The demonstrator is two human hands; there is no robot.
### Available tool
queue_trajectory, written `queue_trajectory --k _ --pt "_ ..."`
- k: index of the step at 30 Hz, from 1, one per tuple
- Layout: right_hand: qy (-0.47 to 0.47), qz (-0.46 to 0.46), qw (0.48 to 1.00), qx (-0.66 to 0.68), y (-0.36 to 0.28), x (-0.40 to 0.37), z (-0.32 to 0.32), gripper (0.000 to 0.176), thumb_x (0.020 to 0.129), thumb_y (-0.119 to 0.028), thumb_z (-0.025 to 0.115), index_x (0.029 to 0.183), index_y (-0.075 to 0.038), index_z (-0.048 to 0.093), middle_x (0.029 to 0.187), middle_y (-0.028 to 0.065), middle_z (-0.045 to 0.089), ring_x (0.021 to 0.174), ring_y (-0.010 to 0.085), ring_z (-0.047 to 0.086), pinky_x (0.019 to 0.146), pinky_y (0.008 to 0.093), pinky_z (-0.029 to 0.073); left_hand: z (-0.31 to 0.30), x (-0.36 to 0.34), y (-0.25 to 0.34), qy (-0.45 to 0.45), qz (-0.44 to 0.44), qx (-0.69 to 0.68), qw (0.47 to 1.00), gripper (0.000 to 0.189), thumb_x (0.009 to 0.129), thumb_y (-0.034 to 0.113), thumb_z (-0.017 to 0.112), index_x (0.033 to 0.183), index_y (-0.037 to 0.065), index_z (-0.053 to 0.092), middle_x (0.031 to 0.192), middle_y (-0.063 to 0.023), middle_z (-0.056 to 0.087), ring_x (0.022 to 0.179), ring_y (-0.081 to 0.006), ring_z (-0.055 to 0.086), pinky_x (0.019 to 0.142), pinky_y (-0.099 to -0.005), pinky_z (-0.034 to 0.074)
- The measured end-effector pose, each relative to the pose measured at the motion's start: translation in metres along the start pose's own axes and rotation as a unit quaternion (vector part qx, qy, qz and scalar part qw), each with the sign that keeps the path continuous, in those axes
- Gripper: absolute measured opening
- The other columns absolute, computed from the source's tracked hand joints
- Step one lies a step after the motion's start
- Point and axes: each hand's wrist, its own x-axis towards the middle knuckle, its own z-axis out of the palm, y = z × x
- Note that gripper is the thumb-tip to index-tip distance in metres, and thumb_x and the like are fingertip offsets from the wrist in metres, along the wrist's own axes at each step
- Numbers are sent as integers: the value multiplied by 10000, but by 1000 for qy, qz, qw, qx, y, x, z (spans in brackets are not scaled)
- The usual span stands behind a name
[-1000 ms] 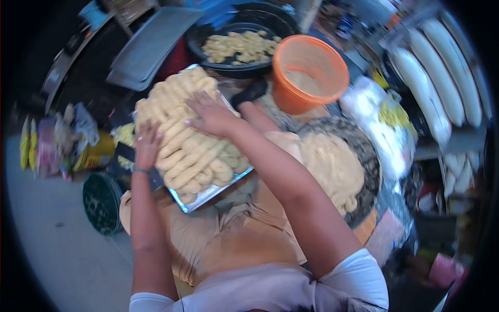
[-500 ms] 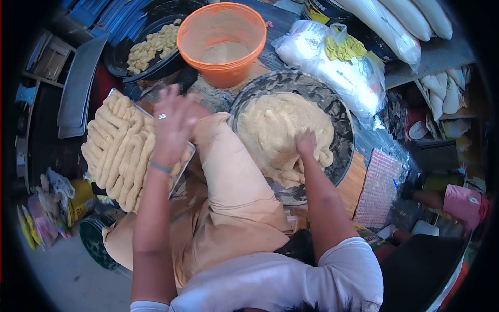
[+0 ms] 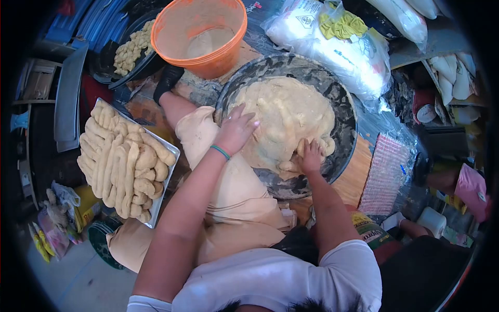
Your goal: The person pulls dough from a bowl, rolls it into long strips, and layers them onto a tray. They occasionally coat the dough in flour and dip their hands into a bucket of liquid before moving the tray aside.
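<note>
A large mass of pale dough (image 3: 286,114) fills much of a round black basin (image 3: 340,109) dusted with flour. My left hand (image 3: 239,128), a ring on one finger and a green band at the wrist, lies at the dough's left edge with its fingers spread. On the lower right of the dough rests my right hand (image 3: 311,155), its fingers apart, beside some small lumps. Rolled strips of dough (image 3: 122,161) are piled on a metal tray (image 3: 165,195) to the left of my leg.
An orange bucket (image 3: 200,39) stands behind my knee, with a dark basin (image 3: 115,82) of dough pieces at its left. Plastic bags (image 3: 338,57) lie behind the black basin. A pink patterned mat (image 3: 383,174) is at its right. Another person's pink clothing (image 3: 472,191) shows at far right.
My left hand has moved right, from above the tray side to the basin's dough. My right hand stays at the dough's lower right. The view has shifted slightly.
</note>
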Motion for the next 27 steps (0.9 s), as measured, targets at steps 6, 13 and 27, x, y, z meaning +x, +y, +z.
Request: queue_trajectory --k 6,13,27 --pt "4 38 999 23 -19 1 -17 725 760 -377 664 1382 -131 384 1413 221 365 1325 352 332 1062 549 234 1 -3 -9 40 -7 -128 991 401 935 342 510 1157 23 611 1367 -222 434 1261 -353 421 1052 -374 331" --pt "163 180 867 434 43 38 11 396 909 -295 545 1201 -27 523 977 150 642 868 257 613 770 399 481 -1 -4 -12 48 17 -144 988 388 939 321 510 1114 -8 618 1255 -215 534 1187 -327 495 1009 -354 378" --pt "60 -35 665 743 -68 34 -255 344 904 -155 547 1201 12 498 985 133 646 577 105 559 542 218 485 -10 -12 -10 68 22 -213 974 342 925 287 534 1040 -22 623 1073 -183 615 1023 -314 580 903 -355 442"
